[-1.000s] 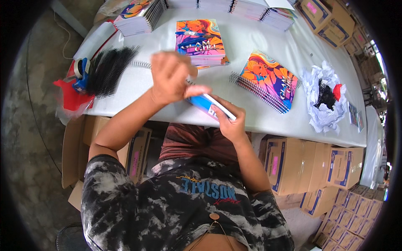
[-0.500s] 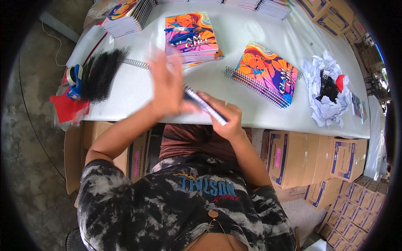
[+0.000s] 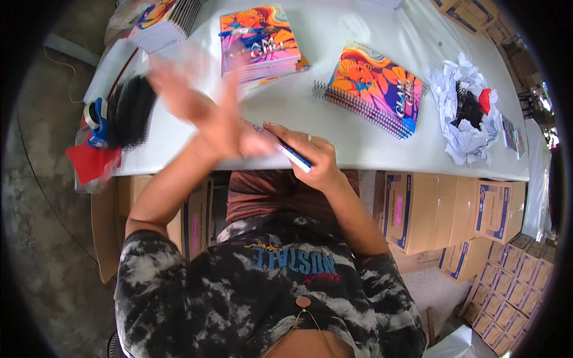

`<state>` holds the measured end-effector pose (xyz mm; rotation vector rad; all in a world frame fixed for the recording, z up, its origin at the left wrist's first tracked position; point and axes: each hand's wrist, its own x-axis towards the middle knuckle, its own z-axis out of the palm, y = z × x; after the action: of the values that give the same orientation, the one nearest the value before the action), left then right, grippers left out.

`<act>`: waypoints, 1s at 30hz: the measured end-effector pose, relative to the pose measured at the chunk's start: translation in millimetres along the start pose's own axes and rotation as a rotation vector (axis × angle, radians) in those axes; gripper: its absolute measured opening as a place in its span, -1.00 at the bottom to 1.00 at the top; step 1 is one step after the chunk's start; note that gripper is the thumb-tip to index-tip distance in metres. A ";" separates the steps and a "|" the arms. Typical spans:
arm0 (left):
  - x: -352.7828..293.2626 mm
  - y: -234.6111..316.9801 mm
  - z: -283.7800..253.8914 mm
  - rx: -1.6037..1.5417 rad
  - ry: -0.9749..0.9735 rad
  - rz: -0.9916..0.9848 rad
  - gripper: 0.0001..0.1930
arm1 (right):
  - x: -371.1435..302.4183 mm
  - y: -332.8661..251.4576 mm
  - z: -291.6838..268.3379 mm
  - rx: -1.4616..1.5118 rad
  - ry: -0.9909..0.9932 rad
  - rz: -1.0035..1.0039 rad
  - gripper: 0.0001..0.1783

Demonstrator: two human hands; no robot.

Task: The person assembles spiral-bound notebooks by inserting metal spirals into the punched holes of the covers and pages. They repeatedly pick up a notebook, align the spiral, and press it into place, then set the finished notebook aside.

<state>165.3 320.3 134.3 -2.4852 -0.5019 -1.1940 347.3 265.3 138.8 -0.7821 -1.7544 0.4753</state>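
My right hand (image 3: 316, 156) is closed around a thin notebook (image 3: 294, 157), held edge-up above the table's front edge. My left hand (image 3: 206, 122) is smeared by motion, with its fingers spread apart. Its heel is at the notebook's far left end and hides part of it; whether they touch, I cannot tell. Left of that hand lies a heap of black spiral binding coils (image 3: 132, 113). Beyond it stands a stack of colourful-covered notebooks (image 3: 262, 48) with blue pens (image 3: 246, 34) on top. To the right lie several spiral-bound notebooks (image 3: 376, 86), fanned out.
A blue tape dispenser (image 3: 98, 122) and a red sheet (image 3: 89, 162) sit at the table's left edge. Crumpled white paper (image 3: 444, 122) holding black coils lies at right. Another notebook stack (image 3: 167, 27) stands far left. Cardboard boxes (image 3: 427, 212) are under the table.
My left hand has swung left and toward the coil heap, fingers spread. The coil that stretched from the heap is no longer visible. Table items appear slightly higher in view.
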 end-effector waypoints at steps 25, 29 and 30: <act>-11.2 40.6 18.9 -0.331 -0.075 0.038 0.01 | -9.8 -0.4 3.1 0.116 0.141 0.181 -0.47; 31.5 16.0 1.4 -0.088 0.143 -0.010 -0.03 | -4.4 -6.7 5.8 -0.032 0.058 0.003 -0.48; 45.9 16.4 1.5 -0.114 0.134 -0.116 -0.02 | -4.4 -8.3 5.2 -0.070 0.047 0.010 -0.49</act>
<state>200.5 314.1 167.4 -2.4774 -0.5620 -1.4607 340.9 256.7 139.7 -0.8453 -1.7317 0.4009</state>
